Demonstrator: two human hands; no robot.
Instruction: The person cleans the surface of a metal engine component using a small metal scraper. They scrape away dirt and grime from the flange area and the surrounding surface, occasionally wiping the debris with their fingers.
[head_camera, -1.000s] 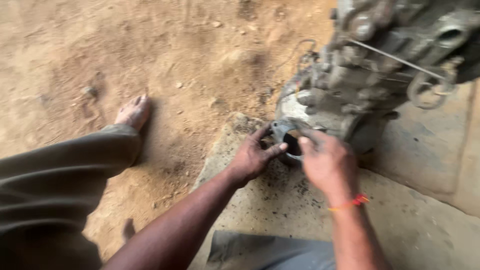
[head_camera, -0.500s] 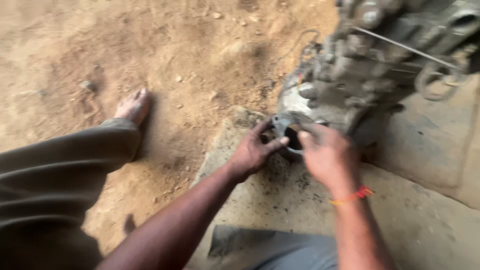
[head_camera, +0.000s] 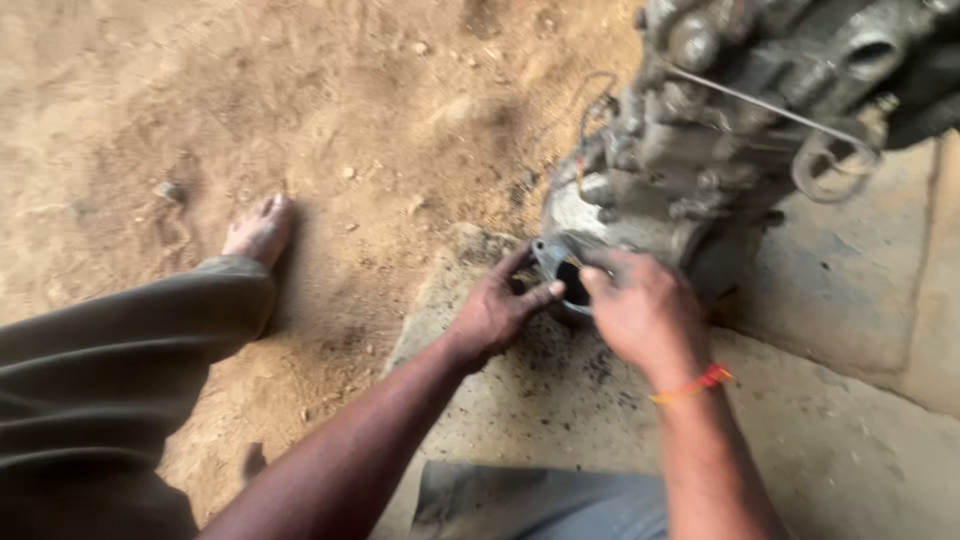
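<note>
Bare sandy dirt ground (head_camera: 300, 110) fills the upper left and centre of the frame, scattered with small stones. A grey, stained concrete slab (head_camera: 840, 440) covers the lower right. On it, in the upper right, stands a grimy grey engine block (head_camera: 720, 130) with cast lugs, a thin wire across it and a metal ring hanging at its right side. Along the lower left runs the person's leg in olive-brown trousers (head_camera: 110, 360), with a bare foot (head_camera: 258, 228) resting on the dirt at left of centre. Both forearms reach up from the bottom edge toward the lower end of the engine, where a round metal housing ring (head_camera: 565, 272) with a dark opening sits just above frame centre. The left hand (head_camera: 495, 310) touches the ring's left rim, fingers loosely curled and a little apart, thumb stretched toward the opening. The right hand (head_camera: 645, 310), an orange thread band (head_camera: 692, 384) on its wrist, covers the ring's right side; its fingers are bent together, fingertips at the opening, though whether they pinch anything cannot be told.
</note>
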